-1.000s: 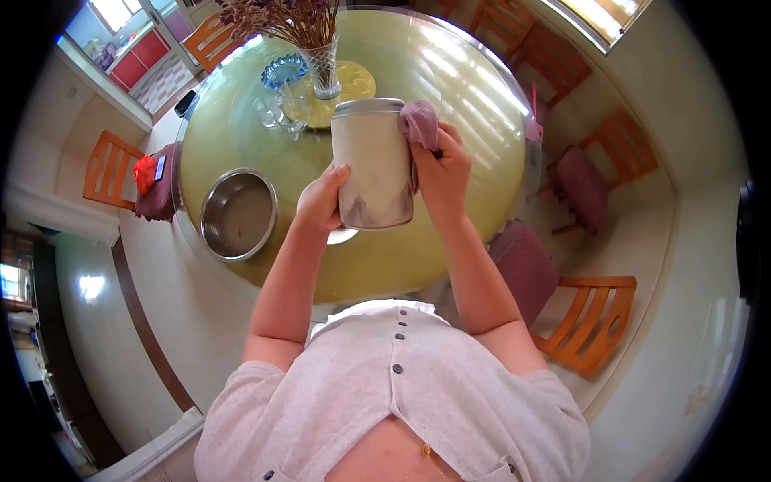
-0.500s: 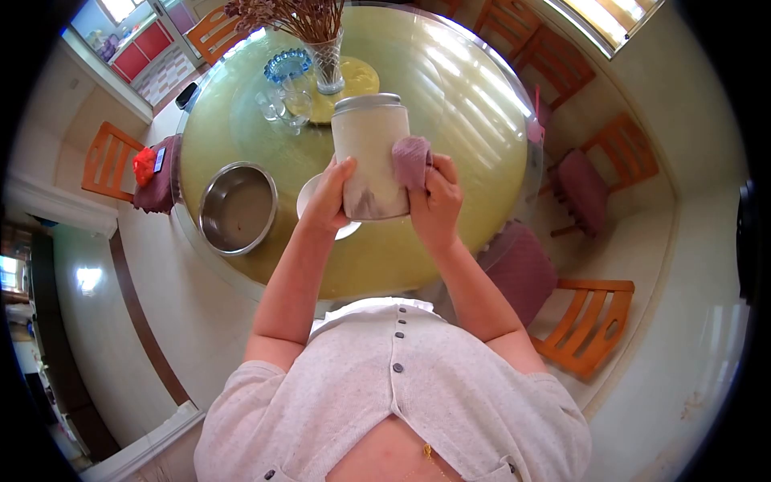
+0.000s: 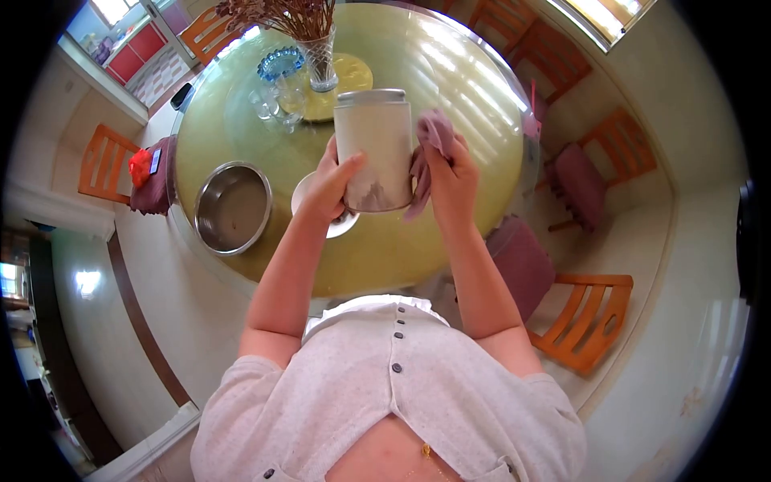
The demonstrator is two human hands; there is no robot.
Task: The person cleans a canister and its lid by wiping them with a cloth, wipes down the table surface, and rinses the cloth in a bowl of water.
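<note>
A large pale jar (image 3: 374, 149) with a silvery lid is held upright over the near half of the round table. My left hand (image 3: 330, 183) grips its lower left side, thumb across the front. Just right of the jar, my right hand (image 3: 454, 177) is closed on a mauve cloth (image 3: 434, 132), part of which hangs down along the jar's side. Partly hidden behind my left hand is a white bowl (image 3: 344, 226). A steel basin (image 3: 234, 208) with murky liquid stands on the table to the left.
On the round table (image 3: 450, 104), a glass vase (image 3: 322, 64) of dried flowers, a blue glass dish (image 3: 280, 63) and several clear glasses (image 3: 279, 103) stand at the back. Wooden chairs surround it, one (image 3: 586, 321) at the near right.
The cloth has moved off the jar's front to its right side and now hangs looser from my right hand, which has shifted slightly right. My left hand still holds the jar.
</note>
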